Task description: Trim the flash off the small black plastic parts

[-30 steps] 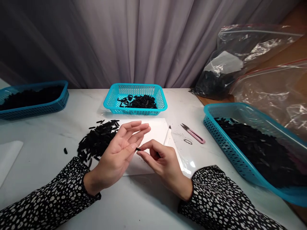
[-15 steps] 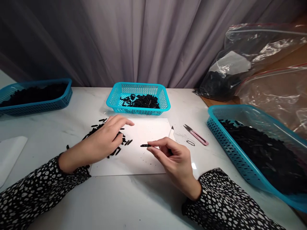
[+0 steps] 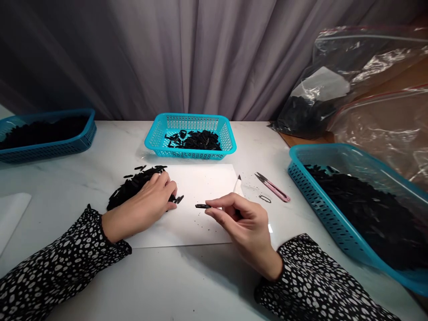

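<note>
Between thumb and forefinger, my right hand [image 3: 245,223] pinches a small black plastic strip [image 3: 202,206], held level above the white sheet [image 3: 200,183]. My left hand [image 3: 150,198] rests at the near right side of a heap of black strips [image 3: 129,191]. Its fingers curl down into the pieces, and whatever they grip is hidden. A few loose strips [image 3: 179,199] lie just beyond its fingertips. A white tool with a dark pointed tip [image 3: 238,182] shows beyond my right hand, which hides its lower end.
Pink-handled thread snips [image 3: 272,187] and a small dark loop [image 3: 265,199] lie right of the sheet. Blue baskets with black pieces stand at the back [image 3: 190,154], far left [image 3: 50,147] and right [image 3: 321,203]. Clear plastic bags [image 3: 368,67] lean at the back right.
My left hand has come down onto the near right side of the heap, its fingers now curled. My right hand stays nearly in place; the strip in it looks turned, its light dots less visible.
</note>
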The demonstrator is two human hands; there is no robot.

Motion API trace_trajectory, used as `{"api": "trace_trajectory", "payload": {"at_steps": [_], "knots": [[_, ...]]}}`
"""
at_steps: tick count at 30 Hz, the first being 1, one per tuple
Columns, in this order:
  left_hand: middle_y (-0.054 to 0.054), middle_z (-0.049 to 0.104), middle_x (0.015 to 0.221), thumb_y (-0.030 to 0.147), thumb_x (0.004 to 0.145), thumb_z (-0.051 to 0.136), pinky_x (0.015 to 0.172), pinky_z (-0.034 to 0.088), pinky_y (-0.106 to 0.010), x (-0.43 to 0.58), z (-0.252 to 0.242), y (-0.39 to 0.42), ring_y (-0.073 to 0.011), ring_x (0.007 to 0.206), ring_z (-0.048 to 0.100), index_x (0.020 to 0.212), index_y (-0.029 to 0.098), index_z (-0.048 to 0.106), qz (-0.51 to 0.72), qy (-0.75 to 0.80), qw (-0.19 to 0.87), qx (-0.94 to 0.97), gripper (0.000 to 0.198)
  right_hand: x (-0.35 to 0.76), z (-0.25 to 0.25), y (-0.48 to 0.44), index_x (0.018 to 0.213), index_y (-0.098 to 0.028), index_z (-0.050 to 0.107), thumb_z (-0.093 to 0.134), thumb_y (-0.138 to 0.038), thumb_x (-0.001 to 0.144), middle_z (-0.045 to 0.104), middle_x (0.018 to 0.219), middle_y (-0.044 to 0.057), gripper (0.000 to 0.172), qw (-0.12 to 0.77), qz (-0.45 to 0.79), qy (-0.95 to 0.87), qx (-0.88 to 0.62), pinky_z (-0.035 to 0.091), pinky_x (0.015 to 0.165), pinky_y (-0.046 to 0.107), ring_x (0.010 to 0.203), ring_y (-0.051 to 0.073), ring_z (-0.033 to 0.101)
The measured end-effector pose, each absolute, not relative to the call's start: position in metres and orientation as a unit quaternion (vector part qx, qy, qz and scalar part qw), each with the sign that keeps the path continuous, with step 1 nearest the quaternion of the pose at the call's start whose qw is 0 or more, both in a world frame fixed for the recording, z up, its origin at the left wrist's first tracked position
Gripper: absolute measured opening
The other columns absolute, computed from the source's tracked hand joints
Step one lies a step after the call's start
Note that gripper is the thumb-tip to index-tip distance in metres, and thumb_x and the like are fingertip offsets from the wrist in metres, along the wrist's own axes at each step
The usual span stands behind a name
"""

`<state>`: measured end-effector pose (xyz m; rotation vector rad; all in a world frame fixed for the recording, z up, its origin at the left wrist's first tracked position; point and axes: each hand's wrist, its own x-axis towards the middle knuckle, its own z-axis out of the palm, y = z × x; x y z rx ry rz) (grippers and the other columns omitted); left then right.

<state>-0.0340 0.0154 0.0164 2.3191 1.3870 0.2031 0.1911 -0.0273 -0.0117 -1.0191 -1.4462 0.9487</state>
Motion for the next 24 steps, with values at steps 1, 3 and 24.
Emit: {"api": "trace_trajectory", "payload": {"at_steps": [1,3,24], "knots": [[-0.005,0.051,0.095,0.031,0.089,0.054,0.074,0.036,-0.034,-0.034,0.016,0.015,-0.0249,0.089,0.044,0.086,0.021,0.056,0.074,0.495,0.213,0.839,0.01,0.191,-0.012,-0.027,0.08,-0.022,0.076,0.074,-0.03,0.082,0.038,0.047,-0.008,0.007,0.537,0.398,-0.609,-0.428,0.025,0.041,0.027,0.044,0.01,0.026],[-0.005,0.05,0.093,0.026,0.091,0.049,0.071,0.034,-0.034,-0.034,0.013,0.015,-0.024,0.086,0.043,0.082,0.021,0.054,0.073,0.486,0.204,0.846,0.012,0.191,-0.012,-0.027,0.079,-0.022,0.075,0.074,-0.03,0.082,0.041,0.047,-0.007,0.009,0.534,0.399,-0.61,-0.428,0.025,0.04,0.027,0.044,0.01,0.028],[0.003,0.06,0.067,0.031,0.096,0.049,0.056,0.034,-0.028,-0.019,0.031,0.014,-0.0138,0.056,0.046,0.089,0.024,0.052,0.303,0.531,0.381,0.693,0.01,0.193,-0.017,-0.021,0.071,-0.021,0.071,0.076,-0.039,0.081,0.045,0.05,-0.006,0.021,0.566,0.518,-0.516,-0.38,0.03,0.045,0.024,0.046,0.009,0.031]]}}
